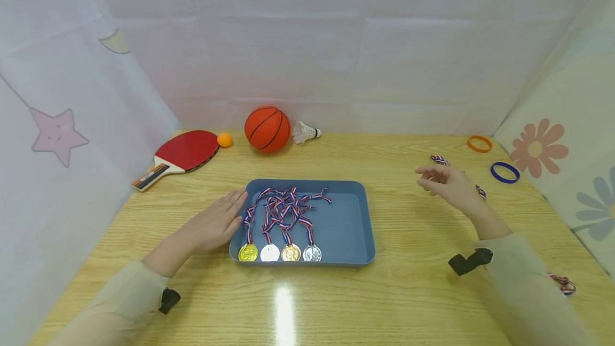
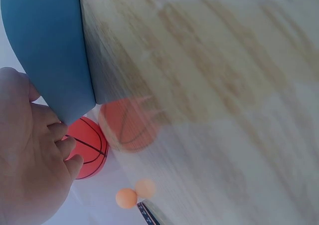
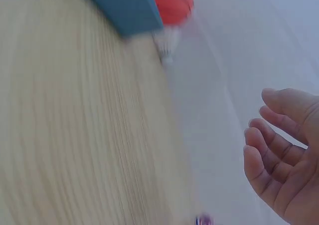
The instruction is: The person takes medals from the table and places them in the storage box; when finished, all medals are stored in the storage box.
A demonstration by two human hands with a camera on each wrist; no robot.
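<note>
A blue tray [image 1: 348,223] lies in the middle of the table. Inside it, several medals [image 1: 290,253], gold and silver, line the front left edge, their striped ribbons [image 1: 285,210] heaped behind them. My left hand [image 1: 218,221] rests at the tray's left wall, fingers straight and touching its rim. Over the table to the right hovers my right hand [image 1: 449,188], fingers loosely bent, holding nothing; the right wrist view shows its palm [image 3: 294,170] bare. Pieces of striped ribbon [image 1: 439,160] show behind that hand, which hides the rest.
At the back left are a red table tennis bat [image 1: 189,149], an orange ball [image 1: 225,140], a small basketball [image 1: 267,129] and a shuttlecock [image 1: 306,132]. Orange [image 1: 479,143] and blue wristbands [image 1: 504,172] lie at the back right. Another striped ribbon [image 1: 564,284] is partly behind the right sleeve.
</note>
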